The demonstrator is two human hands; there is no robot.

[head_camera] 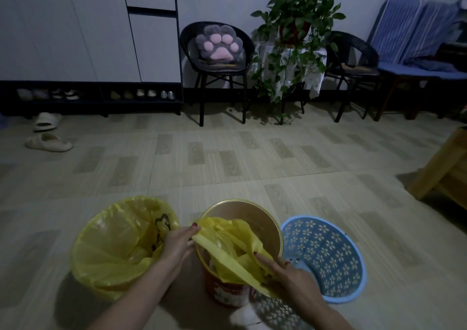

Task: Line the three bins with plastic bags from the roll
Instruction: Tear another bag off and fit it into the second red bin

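Note:
Three bins stand in a row on the floor near me. The left bin (101,276) is lined with a yellow bag whose edge folds over its rim. The middle bin (252,212) is round, with a tan inside and a red outer wall. A yellow plastic bag (227,238) is stretched across its mouth. My left hand (178,243) pinches the bag's edge at the bin's left rim. My right hand (285,275) grips the bag at the near right rim. The blue perforated bin (348,256) on the right holds no bag. The roll is not in view.
Two pale slippers (48,141) lie far left on the floor. A black chair with a paw cushion (218,46), a potted plant (294,26) on a stand and another chair line the back wall. A wooden piece of furniture (444,175) stands at right.

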